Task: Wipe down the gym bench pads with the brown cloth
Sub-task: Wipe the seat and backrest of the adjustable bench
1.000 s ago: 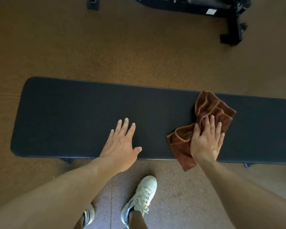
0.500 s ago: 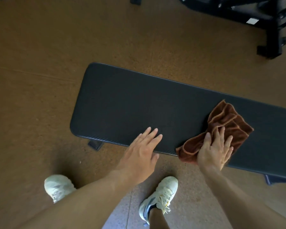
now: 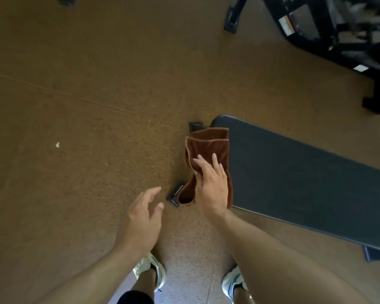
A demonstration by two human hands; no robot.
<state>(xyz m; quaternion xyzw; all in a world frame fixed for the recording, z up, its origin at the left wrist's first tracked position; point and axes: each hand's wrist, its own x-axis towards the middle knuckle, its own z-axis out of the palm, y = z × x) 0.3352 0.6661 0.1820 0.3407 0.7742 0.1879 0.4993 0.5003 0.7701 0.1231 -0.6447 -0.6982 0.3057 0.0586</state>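
Since half a second ago the brown terry cloth [image 3: 208, 154] has travelled from the middle of the pad to its left end, and the left hand [image 3: 144, 218] has come off the pad altogether. Left of frame, a small white scrap [image 3: 57, 145] lies on the speckled brown cork-like floor [image 3: 86, 84]. The left hand hangs over the floor, touching nothing, fingers loosely spread and relaxed. Just beside it, a black bench foot [image 3: 174, 195] shows at floor level. The right hand [image 3: 211, 183] presses flat on the cloth, fingers extended, thumb against the cloth's left side. The cloth drapes over the end of the long black padded gym bench pad [image 3: 305, 183], part of it hanging down past the edge. Two pale trainers [image 3: 150, 268] stand below. Black gym equipment [image 3: 338, 29] occupies the upper right.
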